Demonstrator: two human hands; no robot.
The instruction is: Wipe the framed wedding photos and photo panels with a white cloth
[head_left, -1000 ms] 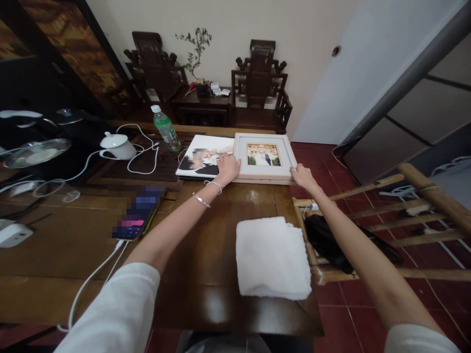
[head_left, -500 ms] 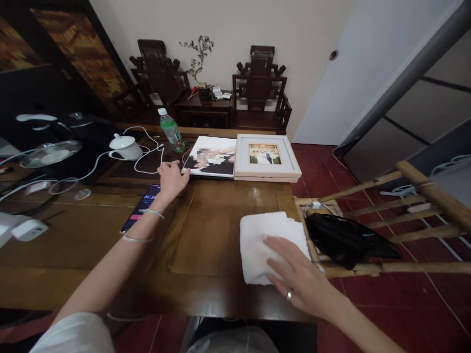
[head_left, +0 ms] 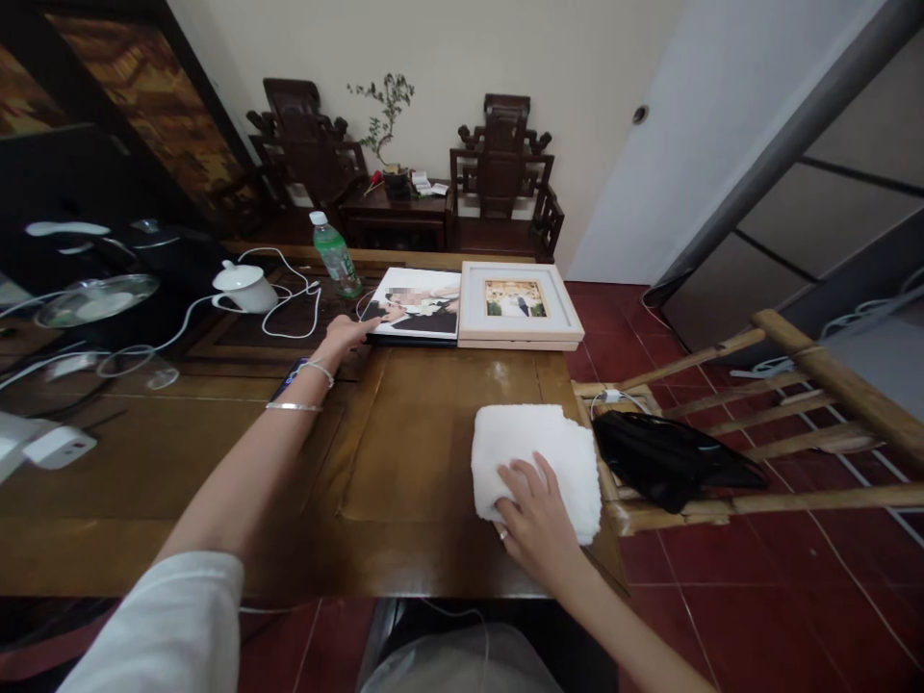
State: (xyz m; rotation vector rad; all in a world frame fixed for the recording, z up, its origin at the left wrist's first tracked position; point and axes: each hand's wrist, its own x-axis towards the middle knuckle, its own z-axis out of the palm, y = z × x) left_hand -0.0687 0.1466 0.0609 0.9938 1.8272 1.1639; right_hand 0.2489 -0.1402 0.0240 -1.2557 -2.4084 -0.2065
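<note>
Brown wood spreads across my view: the table [head_left: 419,433]. On its far side lies a pale framed picture [head_left: 517,300], a white photo panel [head_left: 415,306] just beside it on the left. Near right, I see a white towel [head_left: 574,462] lying flat. The right hand [head_left: 534,520] rests on it half open, fingers spread on top. The left hand [head_left: 347,332] is at the panel's near-left corner; how far open, or whether it grips, I cannot tell.
</note>
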